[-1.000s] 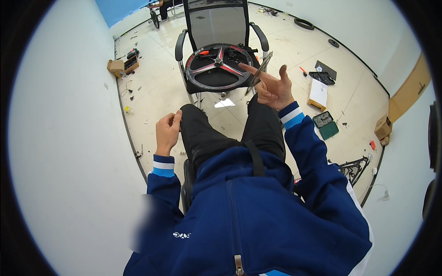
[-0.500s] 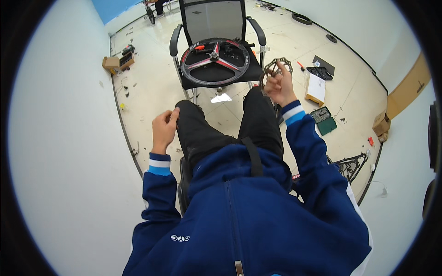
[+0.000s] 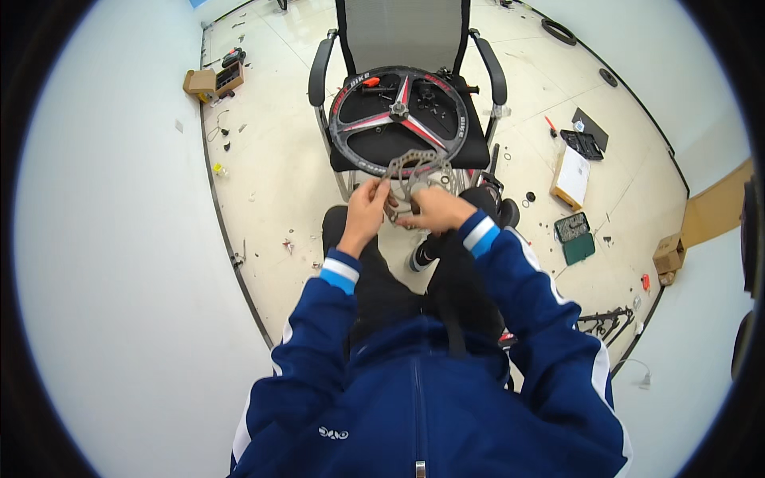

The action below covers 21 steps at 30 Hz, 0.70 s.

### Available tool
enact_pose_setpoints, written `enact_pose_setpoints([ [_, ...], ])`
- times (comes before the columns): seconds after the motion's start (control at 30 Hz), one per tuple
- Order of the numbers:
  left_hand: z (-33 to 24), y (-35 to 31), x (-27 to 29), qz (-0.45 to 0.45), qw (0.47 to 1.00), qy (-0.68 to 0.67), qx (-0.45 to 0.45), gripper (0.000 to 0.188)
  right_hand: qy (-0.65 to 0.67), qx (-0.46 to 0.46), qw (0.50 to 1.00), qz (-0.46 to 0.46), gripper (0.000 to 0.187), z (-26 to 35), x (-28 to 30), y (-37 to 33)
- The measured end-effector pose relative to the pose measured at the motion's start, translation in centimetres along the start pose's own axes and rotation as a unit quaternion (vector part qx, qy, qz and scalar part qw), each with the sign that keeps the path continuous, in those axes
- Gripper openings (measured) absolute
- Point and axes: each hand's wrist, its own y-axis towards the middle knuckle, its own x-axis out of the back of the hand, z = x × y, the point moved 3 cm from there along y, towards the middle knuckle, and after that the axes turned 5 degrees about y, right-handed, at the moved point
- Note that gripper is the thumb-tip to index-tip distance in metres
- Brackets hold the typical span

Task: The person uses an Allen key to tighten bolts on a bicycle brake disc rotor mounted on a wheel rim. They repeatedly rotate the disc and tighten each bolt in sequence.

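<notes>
Between my two hands, above my knees, I hold a grey metal disc brake rotor [image 3: 409, 163] with a cut-out rim. My left hand [image 3: 367, 209] pinches its left edge with closed fingers. On the other side my right hand [image 3: 436, 209] is closed around its lower right part, hiding some of the disc. Just beyond lies a black three-spoke bicycle wheel [image 3: 345, 146] with red and white spokes, flat on the seat of a black office chair [image 3: 476, 134]. Small dark parts and an orange-red item [image 3: 371, 81] rest on the seat within the wheel.
On the floor at right are a white-topped box [image 3: 571, 177], a black tool case [image 3: 582, 145] and an open green case [image 3: 575, 239] of small parts. Cardboard boxes [image 3: 201, 82] stand at far left. A tyre [image 3: 559, 32] lies at far right.
My right hand has brought the rotor from the right in over my knees. My left hand has come up from my left knee and taken hold of it. The view has shifted.
</notes>
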Motion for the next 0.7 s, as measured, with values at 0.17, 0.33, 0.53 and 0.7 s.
enact_pose_setpoints([
  [0.17,2.0,3.9,0.4,-0.105,0.994,-0.028,-0.002,0.025,0.003,0.097,0.988,-0.124,0.048,-2.2,2.1,2.1],
  [0.33,3.2,12.9,2.6,-0.092,0.983,-0.152,0.045,0.029,0.101,0.03,0.879,-0.466,0.041,-6.1,10.7,6.4],
  [0.53,4.7,25.7,1.7,-0.063,0.988,-0.137,0.037,0.026,0.354,0.017,0.828,-0.435,0.018,-14.9,11.4,19.0],
  [0.7,7.6,28.7,2.0,-0.046,0.995,-0.064,0.069,0.029,0.337,-0.041,0.842,-0.419,0.019,-18.2,10.6,22.4],
])
